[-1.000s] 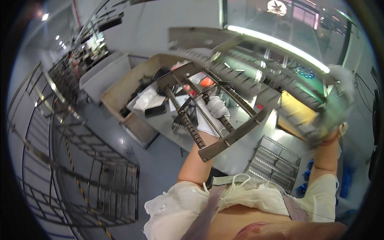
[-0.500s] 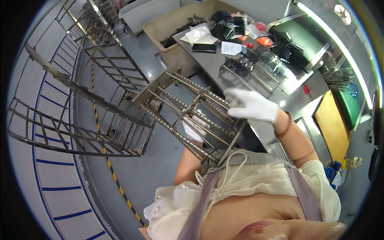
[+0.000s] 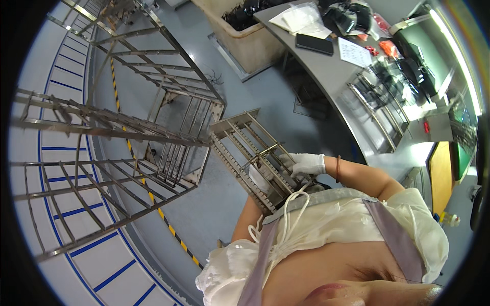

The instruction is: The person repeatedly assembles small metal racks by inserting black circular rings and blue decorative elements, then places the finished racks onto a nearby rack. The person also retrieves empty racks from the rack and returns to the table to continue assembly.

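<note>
A slotted metal rack with notched bars and a plate at its far end is held in front of my body, tilted away to the left. My left hand, in a white glove, is closed on it from beneath, seen partly through the bars. My right hand, also white-gloved, grips the rack's right side, its fingers curled around the bars. The near end of the rack rests close to my apron.
Tall metal trolley frames stand at left, close to the rack's far end. At right, a grey table carries another rack, a black phone, paper and black parts. Behind is a beige bin.
My right hand has come down from above the rack onto its right side. The view has turned, and the rack now sits nearer the trolley frames and farther from the table.
</note>
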The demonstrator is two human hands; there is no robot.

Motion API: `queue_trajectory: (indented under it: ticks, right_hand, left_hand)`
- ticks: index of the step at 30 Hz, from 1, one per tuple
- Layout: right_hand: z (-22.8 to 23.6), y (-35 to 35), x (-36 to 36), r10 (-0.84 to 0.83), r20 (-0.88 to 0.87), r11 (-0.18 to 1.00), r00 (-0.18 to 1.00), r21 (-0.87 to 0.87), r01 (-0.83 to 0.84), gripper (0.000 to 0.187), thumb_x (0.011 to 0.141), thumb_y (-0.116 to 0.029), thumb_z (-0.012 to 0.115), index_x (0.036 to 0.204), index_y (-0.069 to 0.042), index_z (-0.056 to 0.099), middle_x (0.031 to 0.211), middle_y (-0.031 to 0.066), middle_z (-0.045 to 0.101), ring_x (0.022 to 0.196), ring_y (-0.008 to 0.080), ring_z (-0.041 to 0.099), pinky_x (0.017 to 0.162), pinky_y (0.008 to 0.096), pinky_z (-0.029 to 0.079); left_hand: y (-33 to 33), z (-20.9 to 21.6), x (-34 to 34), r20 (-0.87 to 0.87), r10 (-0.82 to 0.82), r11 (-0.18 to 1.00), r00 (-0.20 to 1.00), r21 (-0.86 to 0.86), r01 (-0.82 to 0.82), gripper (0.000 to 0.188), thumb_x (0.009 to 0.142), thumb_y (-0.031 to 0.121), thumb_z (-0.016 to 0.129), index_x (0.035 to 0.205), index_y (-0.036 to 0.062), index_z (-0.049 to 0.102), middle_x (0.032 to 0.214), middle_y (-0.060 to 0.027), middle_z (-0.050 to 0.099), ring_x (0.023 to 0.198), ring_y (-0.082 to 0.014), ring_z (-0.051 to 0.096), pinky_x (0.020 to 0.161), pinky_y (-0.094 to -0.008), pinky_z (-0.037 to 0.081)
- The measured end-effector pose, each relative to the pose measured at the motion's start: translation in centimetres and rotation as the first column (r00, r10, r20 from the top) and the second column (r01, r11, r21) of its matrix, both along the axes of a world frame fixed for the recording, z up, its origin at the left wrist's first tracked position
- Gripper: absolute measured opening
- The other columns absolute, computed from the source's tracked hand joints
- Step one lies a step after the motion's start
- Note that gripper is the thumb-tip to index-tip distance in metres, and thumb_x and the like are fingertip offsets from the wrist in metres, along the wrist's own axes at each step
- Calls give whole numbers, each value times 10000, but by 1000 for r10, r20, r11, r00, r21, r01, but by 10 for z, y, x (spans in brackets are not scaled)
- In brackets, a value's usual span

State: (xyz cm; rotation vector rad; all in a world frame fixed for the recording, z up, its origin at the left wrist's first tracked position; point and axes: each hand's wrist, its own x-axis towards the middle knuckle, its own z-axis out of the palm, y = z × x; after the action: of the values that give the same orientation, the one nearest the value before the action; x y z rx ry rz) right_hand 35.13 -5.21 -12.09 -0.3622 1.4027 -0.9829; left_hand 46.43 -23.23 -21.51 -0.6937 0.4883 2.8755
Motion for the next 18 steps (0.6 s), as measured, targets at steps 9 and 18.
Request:
queue_trajectory:
  ticks: [9,18]
  right_hand:
    - [-109,-36,-34,-298,352,954,887,146,263,982,805,49,549,1665,-77,91,1301,138,593,1086,193,636,835,285,540]
    - [-342,-48,-91,-449,270,852,852,416,317,752,797,77,614,1504,-49,391,1068,88,599,854,198,634,628,307,532]
  left_hand:
    - [-40,-137,-46,369,60,998,927,-38,-49,527,1062,398,453,1344,-26,589,1201,-193,679,1070,-310,656,961,-445,541]
    - [-56,-304,-7,798,111,922,592,-305,238,577,1058,453,498,1414,5,570,1295,-145,682,1139,-284,659,1055,-410,488]
